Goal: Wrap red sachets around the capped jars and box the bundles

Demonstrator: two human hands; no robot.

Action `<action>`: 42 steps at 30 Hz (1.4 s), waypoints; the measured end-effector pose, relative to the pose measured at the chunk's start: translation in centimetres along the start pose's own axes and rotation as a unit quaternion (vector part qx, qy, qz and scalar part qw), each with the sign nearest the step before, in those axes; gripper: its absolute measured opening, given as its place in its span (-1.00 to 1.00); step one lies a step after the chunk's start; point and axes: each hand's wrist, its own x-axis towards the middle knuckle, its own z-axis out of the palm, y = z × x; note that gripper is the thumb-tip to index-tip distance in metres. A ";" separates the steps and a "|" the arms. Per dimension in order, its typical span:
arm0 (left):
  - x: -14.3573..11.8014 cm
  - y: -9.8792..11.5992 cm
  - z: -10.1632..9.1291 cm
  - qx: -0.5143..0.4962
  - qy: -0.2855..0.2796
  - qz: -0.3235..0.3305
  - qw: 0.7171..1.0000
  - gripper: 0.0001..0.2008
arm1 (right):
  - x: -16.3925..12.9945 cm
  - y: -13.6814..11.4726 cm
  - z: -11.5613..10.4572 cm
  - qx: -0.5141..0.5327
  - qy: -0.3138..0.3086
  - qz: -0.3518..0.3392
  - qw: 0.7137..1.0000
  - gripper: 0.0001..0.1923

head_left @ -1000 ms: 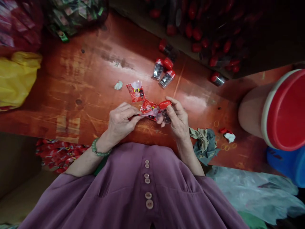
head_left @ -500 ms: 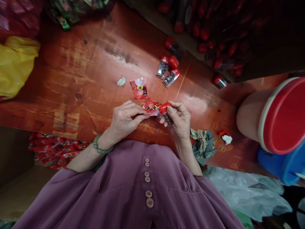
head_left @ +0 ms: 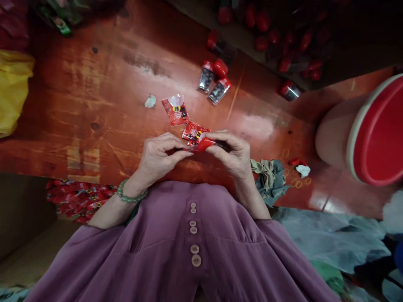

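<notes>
Between both grips, over worktop (head_left: pixel 103 105) edge: red-capped bottle (head_left: pixel 206 144), lying sideways. Right hand (head_left: pixel 234 156) clenched on bottle; left hand (head_left: pixel 159 157) pinching red sachet (head_left: pixel 194 133) against cap. Just beyond grips: second sachet (head_left: pixel 174 111); farther off, three capped bottles (head_left: pixel 214 82).

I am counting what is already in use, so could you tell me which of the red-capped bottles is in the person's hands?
The red-capped bottle pinched in the right hand, lying sideways against the left hand; the other bottles lie untouched farther up the table.
</notes>
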 end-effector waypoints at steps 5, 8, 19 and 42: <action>0.0 0.3 0.3 -0.036 -0.054 -0.080 0.995 -0.92 | 0.1 0.3 -1.4 -0.068 -0.090 0.003 0.994 -0.74; 0.0 0.6 0.4 -0.034 -0.091 -0.116 0.989 -0.92 | 0.3 0.4 -2.2 -0.043 -0.165 0.031 0.985 -0.73; -0.1 1.0 0.9 -0.076 -0.208 -0.235 0.947 -0.84 | 1.4 0.5 -3.2 0.011 -0.339 0.124 0.932 -0.69; -0.8 1.6 2.8 -0.119 -0.229 -0.247 0.934 -0.68 | 1.9 -0.2 -2.4 -0.059 -0.382 0.091 0.918 -0.63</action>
